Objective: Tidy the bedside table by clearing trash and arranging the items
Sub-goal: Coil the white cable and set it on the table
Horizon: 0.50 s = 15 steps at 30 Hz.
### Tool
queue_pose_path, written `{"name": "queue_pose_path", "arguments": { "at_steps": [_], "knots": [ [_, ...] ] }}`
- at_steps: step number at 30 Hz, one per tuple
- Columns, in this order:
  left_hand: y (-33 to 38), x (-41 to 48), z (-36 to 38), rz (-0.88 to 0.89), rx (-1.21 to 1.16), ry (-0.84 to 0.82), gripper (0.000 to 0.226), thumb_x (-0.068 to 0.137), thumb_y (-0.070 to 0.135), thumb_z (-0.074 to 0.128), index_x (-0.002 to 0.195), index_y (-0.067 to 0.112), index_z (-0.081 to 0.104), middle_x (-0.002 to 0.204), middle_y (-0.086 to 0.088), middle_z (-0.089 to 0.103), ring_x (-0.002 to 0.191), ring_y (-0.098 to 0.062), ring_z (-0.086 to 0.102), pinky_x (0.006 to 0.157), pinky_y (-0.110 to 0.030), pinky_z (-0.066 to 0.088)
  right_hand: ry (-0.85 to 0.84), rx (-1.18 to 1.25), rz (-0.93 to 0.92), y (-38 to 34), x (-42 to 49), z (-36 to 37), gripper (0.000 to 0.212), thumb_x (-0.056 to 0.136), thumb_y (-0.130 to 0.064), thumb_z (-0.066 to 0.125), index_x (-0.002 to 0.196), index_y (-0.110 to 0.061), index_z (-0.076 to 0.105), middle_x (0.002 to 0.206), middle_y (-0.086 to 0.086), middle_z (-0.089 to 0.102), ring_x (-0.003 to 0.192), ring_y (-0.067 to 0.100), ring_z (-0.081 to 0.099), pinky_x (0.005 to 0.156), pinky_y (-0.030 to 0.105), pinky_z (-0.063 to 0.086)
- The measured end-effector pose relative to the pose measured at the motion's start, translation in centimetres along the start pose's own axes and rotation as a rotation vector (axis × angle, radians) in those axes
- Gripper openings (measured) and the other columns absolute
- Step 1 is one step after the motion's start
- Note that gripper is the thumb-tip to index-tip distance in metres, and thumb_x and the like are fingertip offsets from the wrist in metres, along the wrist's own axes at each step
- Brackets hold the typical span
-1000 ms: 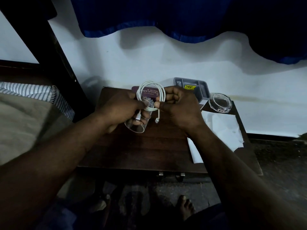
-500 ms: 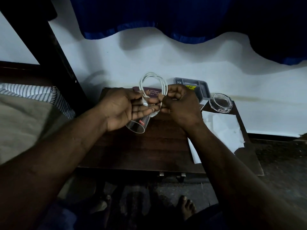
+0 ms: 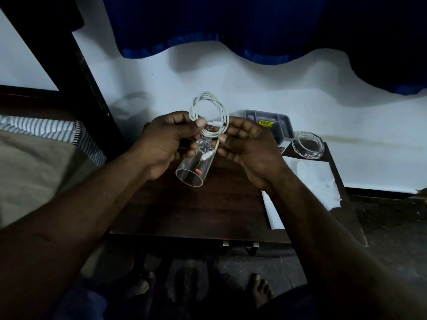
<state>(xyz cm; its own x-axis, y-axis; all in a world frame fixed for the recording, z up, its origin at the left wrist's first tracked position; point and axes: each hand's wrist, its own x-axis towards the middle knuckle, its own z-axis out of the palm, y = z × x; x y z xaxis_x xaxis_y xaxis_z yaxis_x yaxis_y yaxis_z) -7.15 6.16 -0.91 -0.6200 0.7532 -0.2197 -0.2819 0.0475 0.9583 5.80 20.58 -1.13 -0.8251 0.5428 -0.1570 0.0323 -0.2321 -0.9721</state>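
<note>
Over the dark bench point(image 3: 184, 215), your left hand point(image 3: 166, 142) pinches the coiled cable point(image 3: 206, 94), your right hand point(image 3: 249, 146) its tail. It should be light, limp, springy: grip where loops cross.

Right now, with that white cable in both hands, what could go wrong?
The white cable has its loose plug end hanging at the clear tumbler, which seems to lie on its side; a tug might roll it toward the edge of the table. The coil, pinched only between left hand and right hand, could spring open. The glass dish sits near the table's far right corner, easy to knock.
</note>
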Motion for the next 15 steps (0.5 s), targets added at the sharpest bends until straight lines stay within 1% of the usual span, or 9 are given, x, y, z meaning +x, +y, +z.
{"name": "queue_pose_path", "arguments": {
  "at_steps": [2, 5, 7, 9, 11, 13, 15],
  "knots": [
    [-0.1, 0.1, -0.3, -0.059, -0.096, -0.012, 0.016, 0.073, 0.03, 0.082, 0.082, 0.021, 0.072, 0.088, -0.004, 0.073, 0.068, -0.012, 0.065, 0.061, -0.025, 0.057, -0.048, -0.009, -0.028, 0.1, -0.1, 0.0, 0.04, 0.086, 0.014, 0.069, 0.116, -0.012, 0.067, 0.102, 0.003, 0.077, 0.09, 0.017, 0.073, 0.073, 0.028, 0.06],
    [0.0, 0.0, -0.1, -0.083, -0.21, -0.016, 0.02, 0.073, 0.02, 0.08, 0.091, 0.014, 0.074, 0.099, -0.009, 0.078, 0.085, -0.017, 0.074, 0.073, -0.027, 0.06, -0.021, -0.08, -0.117, 0.2, 0.0, 0.4, 0.047, 0.079, 0.019, 0.072, 0.111, -0.015, 0.068, 0.099, 0.002, 0.078, 0.09, 0.015, 0.074, 0.074, 0.028, 0.059],
    [0.1, 0.0, 0.5, -0.073, -0.277, 0.023, 0.021, 0.073, 0.015, 0.079, 0.093, 0.009, 0.074, 0.097, -0.009, 0.079, 0.084, -0.016, 0.075, 0.073, -0.025, 0.06, 0.024, -0.161, -0.199, 0.1, 0.1, 0.6, 0.048, 0.077, 0.018, 0.075, 0.115, -0.01, 0.068, 0.102, 0.006, 0.079, 0.092, 0.017, 0.075, 0.081, 0.032, 0.061],
    [0.3, 0.0, 0.9, -0.082, -0.34, 0.059, 0.013, 0.076, 0.01, 0.078, 0.089, 0.007, 0.074, 0.091, -0.009, 0.078, 0.078, -0.014, 0.074, 0.07, -0.022, 0.06, 0.069, -0.246, -0.254, -0.1, 0.2, 0.7, 0.052, 0.076, 0.014, 0.079, 0.121, -0.007, 0.066, 0.106, 0.01, 0.078, 0.092, 0.018, 0.075, 0.085, 0.036, 0.061],
    [0.5, 0.0, 1.1, -0.105, -0.386, 0.085, 0.003, 0.084, 0.005, 0.073, 0.086, 0.006, 0.072, 0.085, -0.008, 0.077, 0.073, -0.012, 0.072, 0.066, -0.02, 0.059, 0.096, -0.349, -0.312, -0.2, 0.1, 0.7, 0.053, 0.076, 0.008, 0.082, 0.123, -0.011, 0.064, 0.104, 0.006, 0.077, 0.086, 0.011, 0.074, 0.08, 0.028, 0.06],
    [0.6, -0.1, 1.2, -0.105, -0.383, 0.107, 0.005, 0.087, 0.002, 0.069, 0.085, 0.006, 0.071, 0.081, -0.007, 0.074, 0.072, -0.013, 0.071, 0.063, -0.019, 0.058, 0.128, -0.497, -0.407, -0.2, 0.0, 0.7, 0.054, 0.077, 0.003, 0.082, 0.125, -0.015, 0.063, 0.1, -0.003, 0.076, 0.079, 0.002, 0.071, 0.073, 0.019, 0.056],
    [0.6, -0.1, 1.3, -0.096, -0.365, 0.119, 0.007, 0.089, 0.002, 0.068, 0.085, 0.007, 0.071, 0.078, -0.006, 0.072, 0.071, -0.013, 0.07, 0.062, -0.019, 0.057, 0.18, -0.651, -0.513, 0.0, -0.1, 0.7, 0.055, 0.079, -0.003, 0.082, 0.127, -0.019, 0.063, 0.098, -0.009, 0.074, 0.076, -0.001, 0.069, 0.069, 0.016, 0.055]
  ]
}}
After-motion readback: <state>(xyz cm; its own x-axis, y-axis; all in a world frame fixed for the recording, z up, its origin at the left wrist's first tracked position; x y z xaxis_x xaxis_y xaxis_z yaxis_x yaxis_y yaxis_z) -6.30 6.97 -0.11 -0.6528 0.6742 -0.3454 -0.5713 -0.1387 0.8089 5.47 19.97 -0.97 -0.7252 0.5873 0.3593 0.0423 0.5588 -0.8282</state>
